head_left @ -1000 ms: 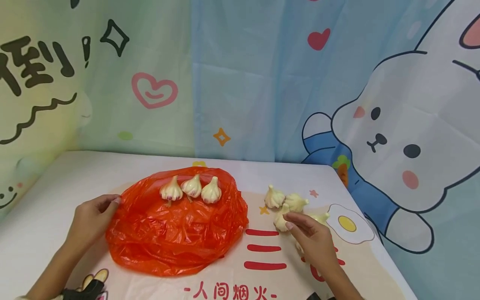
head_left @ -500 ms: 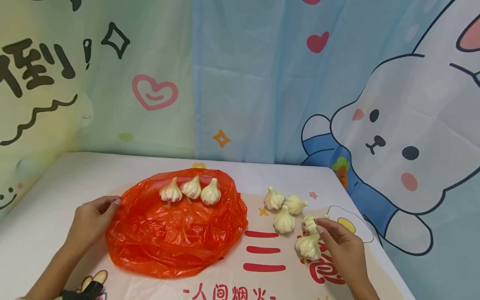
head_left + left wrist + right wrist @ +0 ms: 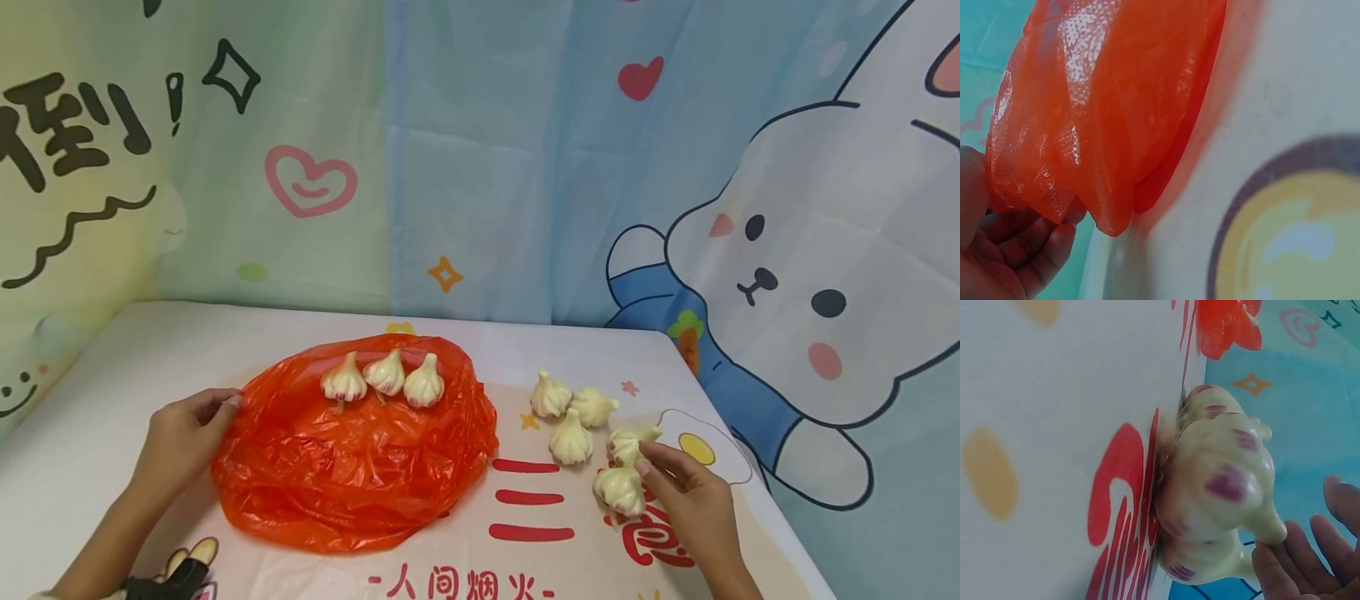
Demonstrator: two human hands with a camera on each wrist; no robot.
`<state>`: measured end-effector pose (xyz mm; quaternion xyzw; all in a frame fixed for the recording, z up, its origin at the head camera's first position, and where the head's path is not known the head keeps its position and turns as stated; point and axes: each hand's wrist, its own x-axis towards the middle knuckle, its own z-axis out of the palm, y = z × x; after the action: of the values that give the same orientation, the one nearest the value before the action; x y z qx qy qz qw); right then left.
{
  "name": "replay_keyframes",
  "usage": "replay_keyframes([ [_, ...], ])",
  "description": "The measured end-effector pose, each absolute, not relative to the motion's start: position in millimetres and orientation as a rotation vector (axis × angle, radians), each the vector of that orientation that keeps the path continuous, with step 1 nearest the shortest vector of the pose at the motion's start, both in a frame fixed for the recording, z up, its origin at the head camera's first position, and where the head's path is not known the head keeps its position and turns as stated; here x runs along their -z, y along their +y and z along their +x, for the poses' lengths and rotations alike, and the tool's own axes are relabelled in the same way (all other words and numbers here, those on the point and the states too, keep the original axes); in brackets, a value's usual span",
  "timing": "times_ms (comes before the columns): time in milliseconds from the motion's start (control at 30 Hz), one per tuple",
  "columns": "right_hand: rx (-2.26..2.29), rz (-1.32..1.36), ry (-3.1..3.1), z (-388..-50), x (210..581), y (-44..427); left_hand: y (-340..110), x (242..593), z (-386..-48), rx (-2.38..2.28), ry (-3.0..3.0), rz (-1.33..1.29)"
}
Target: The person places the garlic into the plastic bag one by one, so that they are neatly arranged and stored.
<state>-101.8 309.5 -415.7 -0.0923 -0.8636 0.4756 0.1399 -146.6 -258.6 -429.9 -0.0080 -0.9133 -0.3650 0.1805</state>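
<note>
We pinch the red bag (image 3: 352,475) at its L edge w/ our L hand (image 3: 183,437); 3 garlics (image 3: 385,375) sit at the bag's far side. Our R hand (image 3: 693,504) has loose fingers by 2 garlics (image 3: 619,492) on the R, nr 3 more garlics (image 3: 572,440).

"What's behind the table (image 3: 517,342)?"

"A big hanging cloth (image 3: 480,192). It's yellow and green on the left and blue on the right."

"Any pictures on it?"

"A big white bunny (image 3: 847,250) in blue, a pink heart (image 3: 309,191) with a smile, a little red heart (image 3: 641,79) and an orange star (image 3: 446,286)."

"And the table?"

"White, with a tan patch (image 3: 525,554), red writing (image 3: 454,582) and a fried egg (image 3: 696,450) drawn on top."
</note>
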Motion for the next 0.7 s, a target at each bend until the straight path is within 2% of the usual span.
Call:
replay_keyframes([
  [233, -1.379, -0.389, -2.533, -102.8, 417.4, 312.0, -258.2, 430.1, -146.6, 1.054, -2.571, -0.026],
  [700, -1.284, -0.416, -2.779, -108.6, 425.7, 316.8, -257.6, 430.7, -146.4, 1.074, -2.577, -0.023],
])
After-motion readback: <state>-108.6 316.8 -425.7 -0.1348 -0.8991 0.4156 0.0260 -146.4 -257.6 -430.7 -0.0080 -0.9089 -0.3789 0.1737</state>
